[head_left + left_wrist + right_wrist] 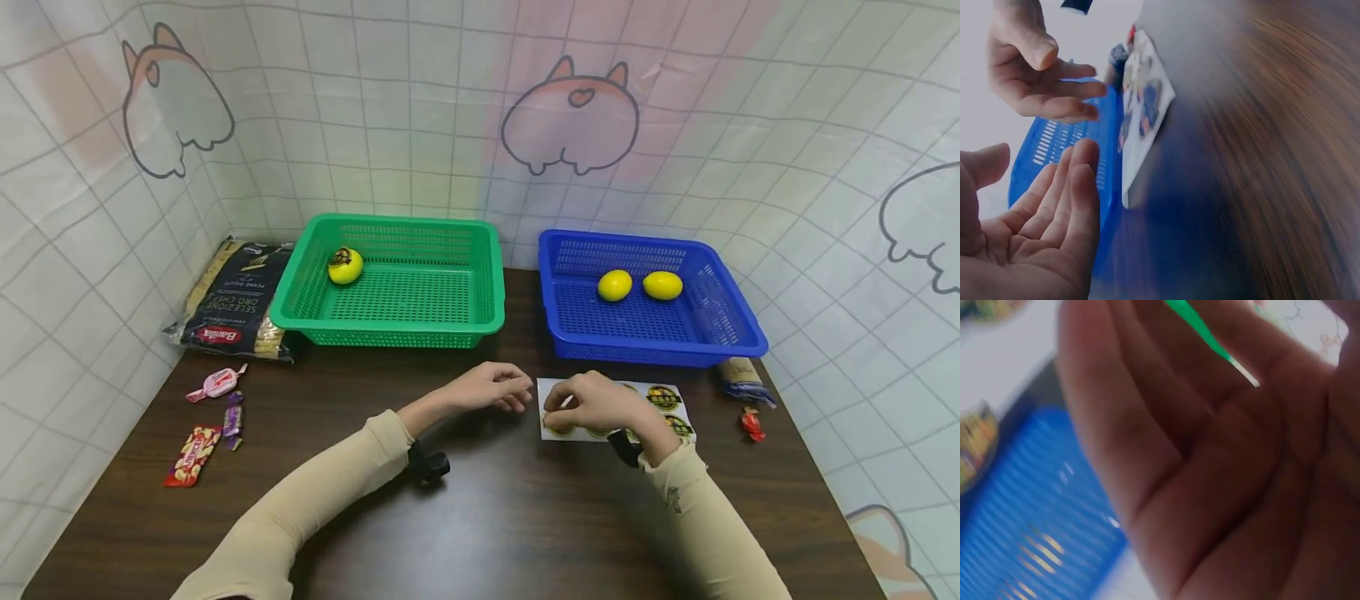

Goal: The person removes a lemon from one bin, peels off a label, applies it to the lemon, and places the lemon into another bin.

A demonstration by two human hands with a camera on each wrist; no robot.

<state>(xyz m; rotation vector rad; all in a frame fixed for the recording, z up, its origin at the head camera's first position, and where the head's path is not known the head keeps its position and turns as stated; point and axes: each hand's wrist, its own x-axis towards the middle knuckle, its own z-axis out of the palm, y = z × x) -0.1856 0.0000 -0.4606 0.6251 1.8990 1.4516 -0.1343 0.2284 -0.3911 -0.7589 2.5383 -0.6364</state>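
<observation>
Bare hands at the sticker sheet, fingers loose, nothing seen in either

At the centre of the head view, the left hand (491,389) lies just beside the left edge of a white sticker sheet (663,408). Its fingers are softly bent and relaxed; the left wrist view shows the thumb standing away from them and a bare palm at lower left.

The right hand (596,402), right of centre, is over the sheet and hides part of it. Its fingers curve loosely, with thumb and fingers parted in the left wrist view, and no item shows between them. Whether a fingertip touches the paper cannot be told. The right wrist view is filled by the blurred palm and fingers.

Round dark-and-yellow stickers show on the sheet's uncovered right part. Above it, at upper right, a blue basket (652,348) holds two yellow fruits, one (615,286) left of the other (663,286). Left of centre, a green basket (390,327) holds one yellow fruit (346,267) with a dark label on it. A bag of pasta (232,300) lies at the green basket's left, with three wrapped sweets (221,382) (233,420) (193,456) below it.
</observation>
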